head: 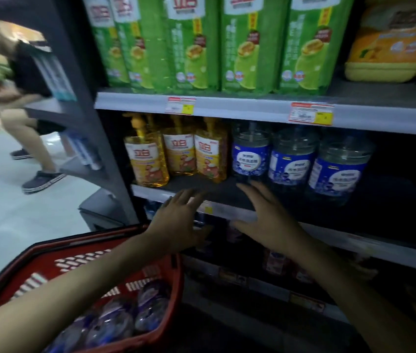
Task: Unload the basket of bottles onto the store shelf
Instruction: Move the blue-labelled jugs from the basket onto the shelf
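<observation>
— Can you read anything on the shelf stock?
— Only the brand 立白, in red on the white labels of the yellow pump bottles point(148, 159) and at the top of the green packs point(191, 44).
— The blue-labelled bottles point(292, 159)?
— White characters, too blurred to read.
— And the price tags point(311, 113)?
— Red and yellow, their print illegible.
</observation>
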Demonstrator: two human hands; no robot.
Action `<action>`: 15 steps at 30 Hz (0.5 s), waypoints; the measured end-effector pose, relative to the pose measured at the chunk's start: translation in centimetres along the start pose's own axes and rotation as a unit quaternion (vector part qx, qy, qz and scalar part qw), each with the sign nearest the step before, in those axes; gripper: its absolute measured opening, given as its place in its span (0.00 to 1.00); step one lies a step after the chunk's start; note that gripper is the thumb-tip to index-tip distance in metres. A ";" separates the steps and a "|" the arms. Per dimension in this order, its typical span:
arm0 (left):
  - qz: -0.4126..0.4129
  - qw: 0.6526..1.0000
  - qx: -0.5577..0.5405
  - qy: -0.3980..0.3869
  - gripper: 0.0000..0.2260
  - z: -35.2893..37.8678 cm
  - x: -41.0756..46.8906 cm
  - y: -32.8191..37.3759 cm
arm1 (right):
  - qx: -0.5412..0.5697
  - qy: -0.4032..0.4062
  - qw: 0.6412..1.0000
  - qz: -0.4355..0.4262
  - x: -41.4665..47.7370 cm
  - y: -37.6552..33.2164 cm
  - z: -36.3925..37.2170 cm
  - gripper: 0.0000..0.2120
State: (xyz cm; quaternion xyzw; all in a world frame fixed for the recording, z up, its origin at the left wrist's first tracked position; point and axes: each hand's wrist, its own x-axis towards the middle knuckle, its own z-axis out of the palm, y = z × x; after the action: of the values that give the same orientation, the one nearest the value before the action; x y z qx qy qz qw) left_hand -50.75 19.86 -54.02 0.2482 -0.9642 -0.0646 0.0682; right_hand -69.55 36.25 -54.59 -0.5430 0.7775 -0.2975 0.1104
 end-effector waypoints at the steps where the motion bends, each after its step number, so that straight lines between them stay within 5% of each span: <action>1: -0.011 1.000 0.013 -0.009 0.44 -0.4 -1.2 -1.5 | -0.011 -0.021 1.000 -0.003 0.4 -0.9 0.8 0.44; 15: -0.211 0.974 0.077 -0.003 0.43 -0.3 -17.8 -20.1 | -0.148 -0.165 0.970 -0.104 5.1 -12.4 14.5 0.48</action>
State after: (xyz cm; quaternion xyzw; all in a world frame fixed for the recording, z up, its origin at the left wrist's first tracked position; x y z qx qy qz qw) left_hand -25.80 11.03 -58.73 0.4506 -0.8922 -0.0041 0.0307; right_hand -54.65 23.74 -58.19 -0.6725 0.7233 -0.0957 0.1244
